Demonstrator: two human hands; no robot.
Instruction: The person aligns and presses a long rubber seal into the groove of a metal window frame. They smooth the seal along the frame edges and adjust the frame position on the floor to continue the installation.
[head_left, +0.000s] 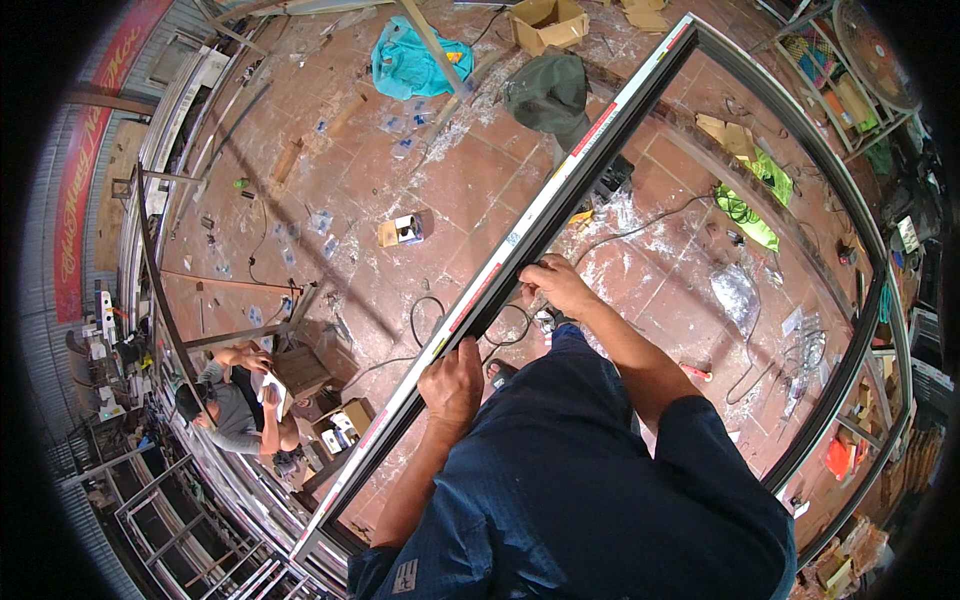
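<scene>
With left hand (452, 385) curled into a near-fist on the dark inner edge of a large, rectangular, black-and-white frame (567, 188), and right hand (562, 286) half curled farther up it, fingertips touching but too hidden to tell whether gripping, standing with the frame slanted from lower left to upper right. Working among, left to right, a co-worker in a grey top (235, 420), a white-and-yellow box (401, 231) on reddish-brown floor tiles (475, 170), a turquoise plastic bag (410, 60), an open brown cardboard box (548, 28), and crumpled lime-green material (776, 180).
</scene>
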